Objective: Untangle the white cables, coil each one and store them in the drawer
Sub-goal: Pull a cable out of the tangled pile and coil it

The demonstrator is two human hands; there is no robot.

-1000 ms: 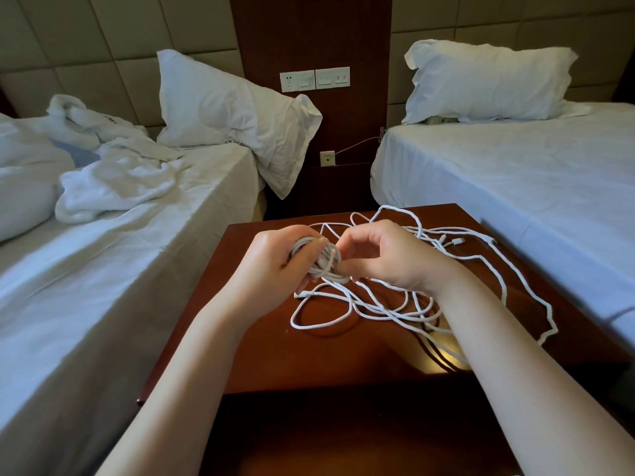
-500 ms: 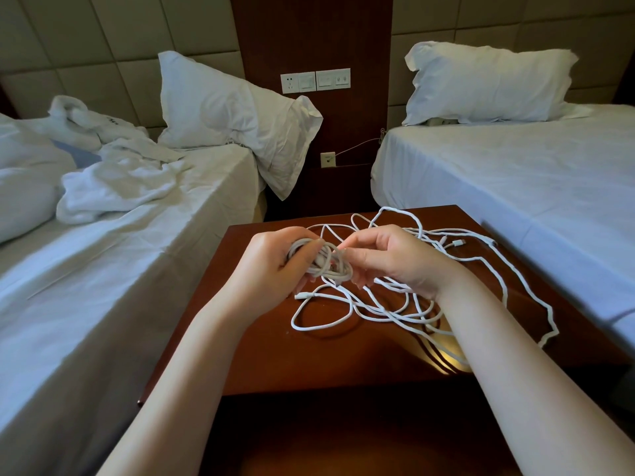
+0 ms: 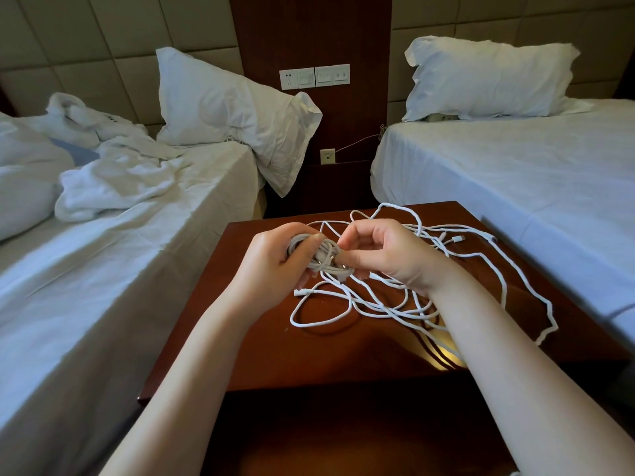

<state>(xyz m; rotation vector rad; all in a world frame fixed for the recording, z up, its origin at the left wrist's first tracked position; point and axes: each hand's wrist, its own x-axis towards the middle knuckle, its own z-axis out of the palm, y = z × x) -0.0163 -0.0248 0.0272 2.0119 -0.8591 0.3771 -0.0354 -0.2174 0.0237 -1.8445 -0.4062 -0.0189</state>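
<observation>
My left hand [image 3: 275,262] grips a small coil of white cable [image 3: 318,255] above the desk [image 3: 240,338]. My right hand [image 3: 385,255] pinches a strand at that coil. The remaining tangled white cables [image 3: 395,304] sprawl across the desk, rightward.

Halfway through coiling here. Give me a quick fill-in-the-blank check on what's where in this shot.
1. The left hand grips a coil of ___ cable, and the right hand pinches it too.
2. The loose cables lie tangled on the nightstand, which stands between two ___.
3. The crumpled cloth lies on the bed to the person's ___.

Missing words: white; beds; left.
</observation>
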